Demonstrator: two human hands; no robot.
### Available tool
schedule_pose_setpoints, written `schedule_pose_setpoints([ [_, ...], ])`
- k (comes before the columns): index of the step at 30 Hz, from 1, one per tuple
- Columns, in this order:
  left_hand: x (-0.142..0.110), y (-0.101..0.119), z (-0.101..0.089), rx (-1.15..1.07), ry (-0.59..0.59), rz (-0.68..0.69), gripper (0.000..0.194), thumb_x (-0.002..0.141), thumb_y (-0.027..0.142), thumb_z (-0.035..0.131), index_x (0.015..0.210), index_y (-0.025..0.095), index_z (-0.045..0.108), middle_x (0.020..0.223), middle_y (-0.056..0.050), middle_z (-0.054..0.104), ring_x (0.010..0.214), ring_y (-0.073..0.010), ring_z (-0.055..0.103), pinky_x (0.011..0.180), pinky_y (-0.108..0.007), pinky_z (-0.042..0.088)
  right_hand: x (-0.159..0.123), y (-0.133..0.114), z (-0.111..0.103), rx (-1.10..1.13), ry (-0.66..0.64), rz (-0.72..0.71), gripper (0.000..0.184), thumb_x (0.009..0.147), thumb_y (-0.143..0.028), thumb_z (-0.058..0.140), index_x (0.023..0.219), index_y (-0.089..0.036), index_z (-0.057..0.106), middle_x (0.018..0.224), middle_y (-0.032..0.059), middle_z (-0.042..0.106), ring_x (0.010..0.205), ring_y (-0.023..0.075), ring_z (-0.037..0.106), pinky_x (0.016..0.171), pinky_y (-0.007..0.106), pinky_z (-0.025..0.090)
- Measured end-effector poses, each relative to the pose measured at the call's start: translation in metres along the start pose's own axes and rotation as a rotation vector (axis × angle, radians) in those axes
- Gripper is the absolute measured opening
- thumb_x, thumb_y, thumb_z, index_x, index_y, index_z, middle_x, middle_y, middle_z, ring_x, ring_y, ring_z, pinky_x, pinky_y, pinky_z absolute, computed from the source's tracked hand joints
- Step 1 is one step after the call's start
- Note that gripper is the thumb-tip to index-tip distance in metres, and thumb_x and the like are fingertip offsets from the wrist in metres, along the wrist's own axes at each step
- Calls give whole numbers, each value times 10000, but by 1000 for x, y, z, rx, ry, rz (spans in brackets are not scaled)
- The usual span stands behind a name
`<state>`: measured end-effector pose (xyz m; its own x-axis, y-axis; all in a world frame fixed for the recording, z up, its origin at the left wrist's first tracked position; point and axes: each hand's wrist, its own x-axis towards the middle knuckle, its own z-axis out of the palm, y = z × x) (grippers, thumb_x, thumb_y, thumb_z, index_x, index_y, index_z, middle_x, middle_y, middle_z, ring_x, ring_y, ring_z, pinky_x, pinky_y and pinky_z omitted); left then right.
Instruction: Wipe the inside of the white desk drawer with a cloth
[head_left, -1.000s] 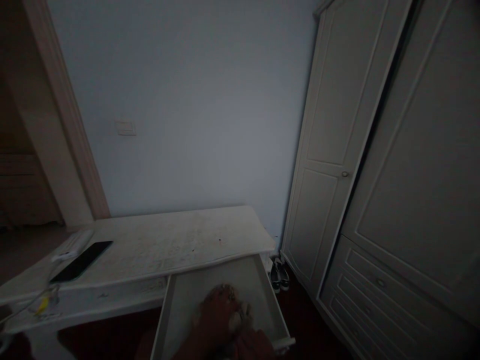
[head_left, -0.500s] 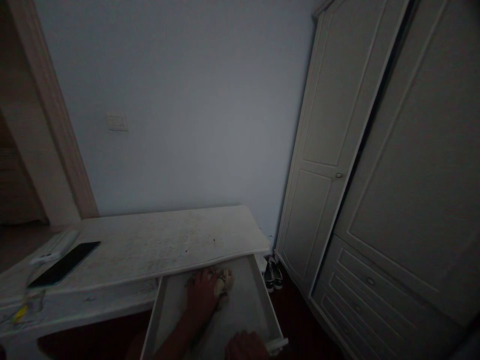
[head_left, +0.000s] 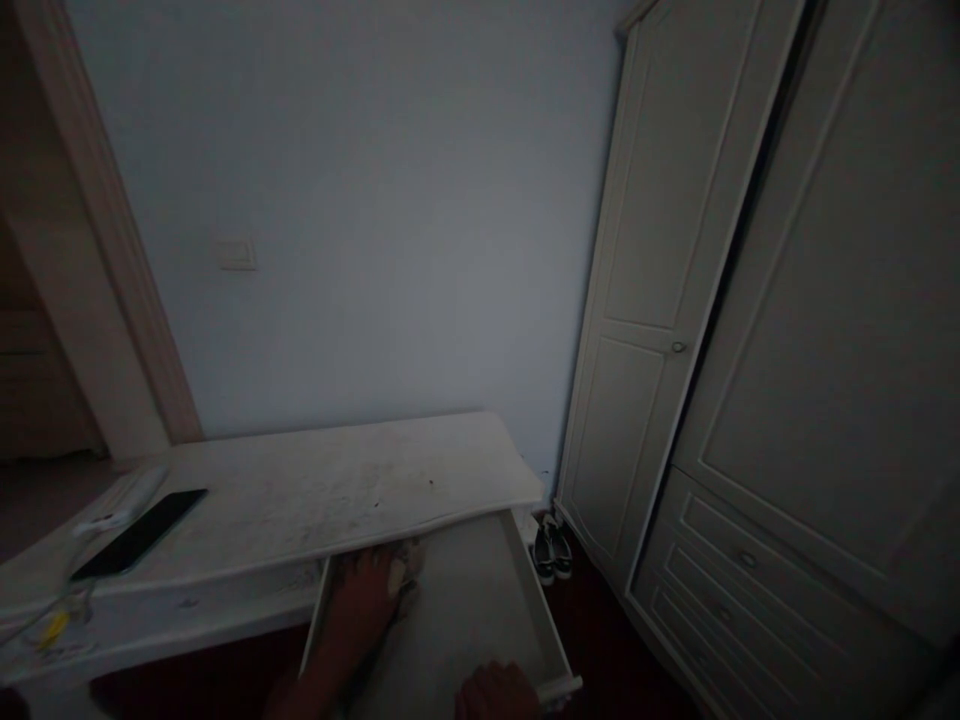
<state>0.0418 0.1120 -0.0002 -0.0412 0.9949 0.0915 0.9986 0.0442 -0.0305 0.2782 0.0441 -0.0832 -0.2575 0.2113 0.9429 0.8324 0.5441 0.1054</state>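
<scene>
Left hand (head_left: 365,590) clasped around a dim bundle (head_left: 409,562), probably cloth, far left in the drawer (head_left: 476,598).

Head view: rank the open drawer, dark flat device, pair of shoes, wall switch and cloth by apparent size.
1. Open drawer
2. Dark flat device
3. Pair of shoes
4. Wall switch
Cloth: unranked, partly hidden by the left hand.

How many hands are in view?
2: the left hand on a cloth at the back left of the open drawer, the right hand at its front edge, partly cut off.
</scene>
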Motion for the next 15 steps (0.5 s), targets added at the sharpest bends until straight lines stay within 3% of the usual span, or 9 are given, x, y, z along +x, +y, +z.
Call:
schedule_pose_setpoints([
  [4, -17, 10, -9, -36, -79, 66, 603, 981, 414, 561, 1547, 207, 552, 1605, -196, 509, 1461, -421, 473, 1103, -538, 485, 6, -5, -10, 29, -10, 75, 204, 857, -122, 538, 693, -236, 495, 596, -16, 551, 539, 154, 505, 642, 331, 336],
  [7, -39, 15, -13, -73, -190, 169, 680, 851, 416, 677, 1496, 212, 612, 1624, -173, 508, 1522, -428, 400, 1153, -551, 457, 11, -5, -16, 44, -95, 43, 203, 863, -107, 539, 711, -237, 505, 605, -21, 551, 561, 156, 516, 655, 334, 332],
  [9, -52, 16, -11, -116, -246, 238, 713, 778, 423, 719, 1463, 238, 644, 1622, -158, 516, 1512, -419, 421, 1188, -546, 432, 13, -4, -18, 50, -77, 44, 216, 880, -108, 521, 708, -236, 498, 602, -21, 540, 559, 155, 508, 653, 339, 319],
  [15, -64, 16, 2, -212, -280, 309, 582, 787, 494, 692, 1348, 340, 718, 1589, -104, 557, 1485, -392, 463, 1226, -541, 388, 7, -2, -9, 46, -48, 29, 231, 900, -124, 511, 698, -234, 491, 593, -18, 525, 552, 152, 487, 634, 348, 293],
])
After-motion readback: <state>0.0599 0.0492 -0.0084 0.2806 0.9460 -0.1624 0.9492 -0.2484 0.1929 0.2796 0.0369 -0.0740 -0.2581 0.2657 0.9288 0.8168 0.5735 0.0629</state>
